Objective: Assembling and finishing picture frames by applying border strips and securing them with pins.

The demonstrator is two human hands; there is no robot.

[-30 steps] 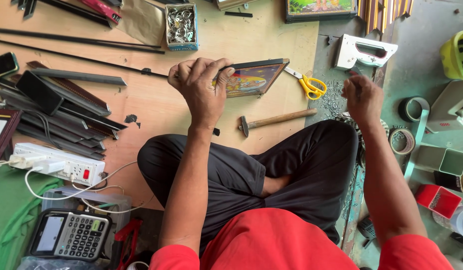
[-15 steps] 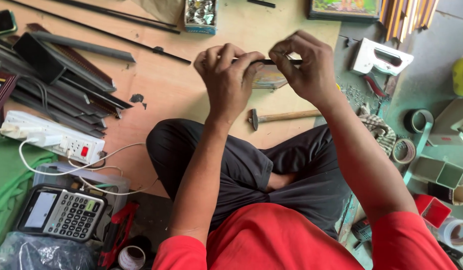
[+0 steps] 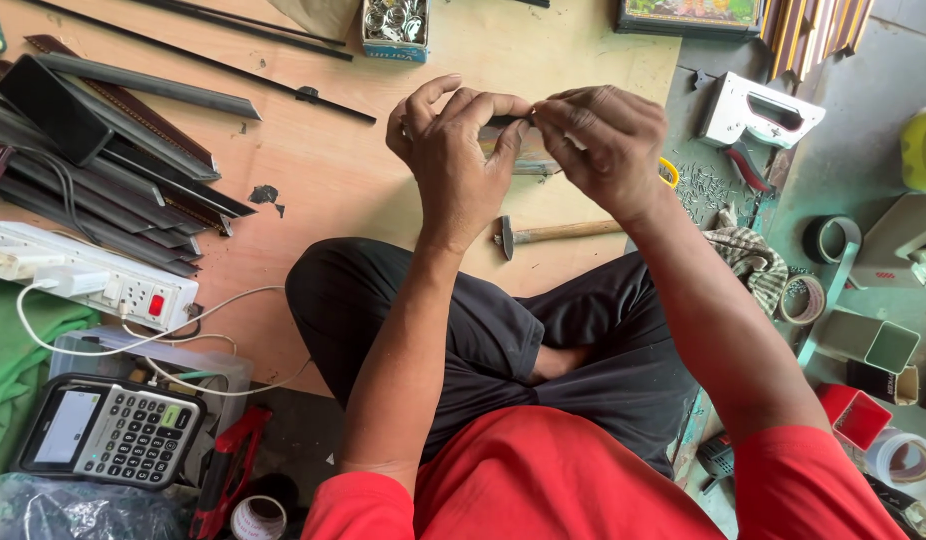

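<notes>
A seated person, cross-legged on a plywood board (image 3: pixel 313 190), brings both hands together above the lap. The left hand (image 3: pixel 453 160) and right hand (image 3: pixel 598 140) meet at the fingertips, each pinching an end of a small dark piece (image 3: pixel 505 121) held between them; what kind of piece it is cannot be told. The left fingers curl inward over it, the right fingers press together at its other end. Just below the hands lies a hammer (image 3: pixel 553 234) with a wooden handle. To the right sits a white staple gun (image 3: pixel 758 110) beside scattered staples (image 3: pixel 701 185). On the left, dark frame mouldings (image 3: pixel 103 170) are stacked near a white power strip (image 3: pixel 93 275), with a calculator (image 3: pixel 108 432) lower down. A box of metal fittings (image 3: pixel 395 25) stands at the top edge.
</notes>
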